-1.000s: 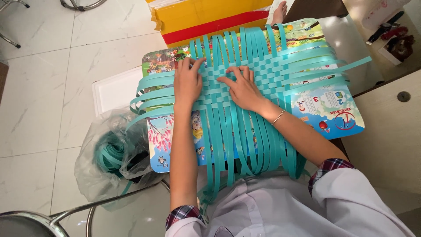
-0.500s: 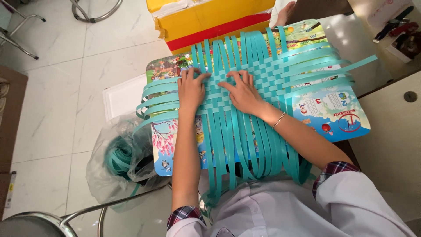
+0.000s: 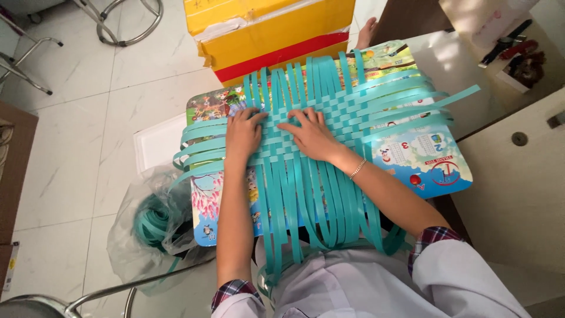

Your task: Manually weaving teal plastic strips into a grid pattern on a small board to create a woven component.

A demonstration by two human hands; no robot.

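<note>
Hands barely shifted — left hand [image 3: 244,134], right hand [image 3: 312,136] still flat on woven teal strips [image 3: 329,112].

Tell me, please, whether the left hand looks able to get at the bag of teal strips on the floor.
Probably yes: the left hand rests on the woven mat, and the open bag lies below on that side, nothing between.

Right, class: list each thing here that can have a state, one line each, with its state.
Teal strips: partly woven, loose ends trailing.
Left hand: flat on the weave.
Right hand: flat on the weave.
Plastic bag: open, coiled strips inside.
Yellow box: closed, taped.
Colourful board: lying flat under the weave.
</note>
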